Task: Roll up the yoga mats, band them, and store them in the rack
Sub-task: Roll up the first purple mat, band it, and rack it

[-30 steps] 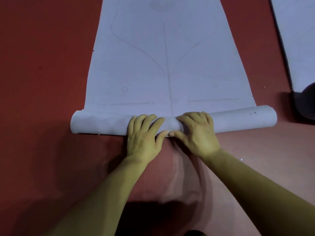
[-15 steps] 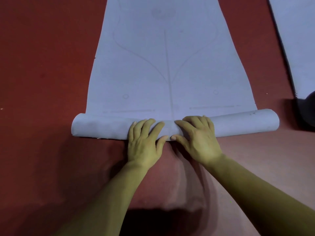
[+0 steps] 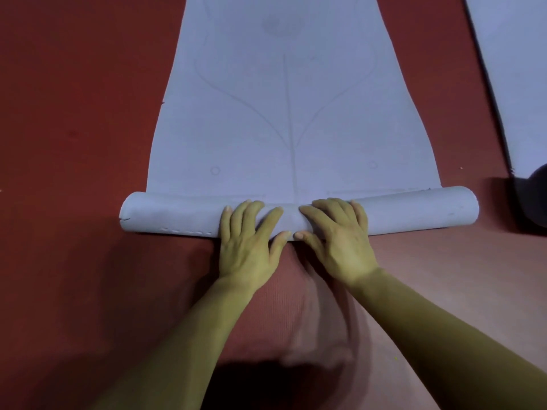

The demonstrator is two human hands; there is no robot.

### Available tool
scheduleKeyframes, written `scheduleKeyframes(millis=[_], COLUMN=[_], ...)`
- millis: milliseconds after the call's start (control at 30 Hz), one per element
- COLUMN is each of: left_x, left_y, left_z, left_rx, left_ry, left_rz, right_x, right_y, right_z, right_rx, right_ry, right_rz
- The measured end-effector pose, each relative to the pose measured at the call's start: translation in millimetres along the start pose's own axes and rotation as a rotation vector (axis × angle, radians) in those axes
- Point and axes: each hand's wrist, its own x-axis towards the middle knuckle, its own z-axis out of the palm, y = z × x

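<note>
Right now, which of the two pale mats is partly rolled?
The middle mat: its near end forms a roll under the left hand and right hand. The mat at the far right edge lies flat, untouched.

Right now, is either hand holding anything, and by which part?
Nothing gripped: left hand and right hand press flat on the middle of the yoga mat roll.
</note>
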Motion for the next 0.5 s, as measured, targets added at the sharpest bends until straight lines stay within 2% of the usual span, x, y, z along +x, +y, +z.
scheduleKeyframes(millis=[300,500], left_x=[23,10], left_y=[-1,-2], left_z=[2,5], left_rx=[0.013,0.042], left_ry=[-0.037,-0.005], left_rz=[-0.031,0.043], right_x=[7,14], right_y=[12,19], right_z=[-1,5], right_rx=[-0.043,-0.025], right_ry=[0.042,0.027], right_rz=[-0.069,-0.067])
